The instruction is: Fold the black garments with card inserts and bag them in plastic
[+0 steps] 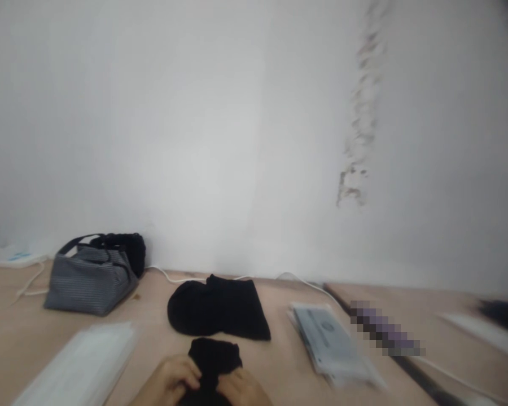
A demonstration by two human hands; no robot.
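At the bottom of the head view a black sock (215, 355) lies on the table in front of me. My left hand (175, 378) pinches its left side with curled fingers. On the opposite side, my right hand (239, 386) has its fingers closed on the cloth. The lower part of this sock runs out of the picture. Just beyond it, without my hands on it, lies another black sock-shaped piece (220, 307), flat with its rounded end to the left; I cannot tell whether it is one layer or more.
Left stand a grey striped bag (87, 282) and a stack of white sheets or bags (78, 366). Plastic packets with printing (332, 341) lie to the right, near a blurred-out purple object (385, 330). A white cable (169, 277) runs along the wall (203, 141). A dark gap (423, 378) divides the tabletop.
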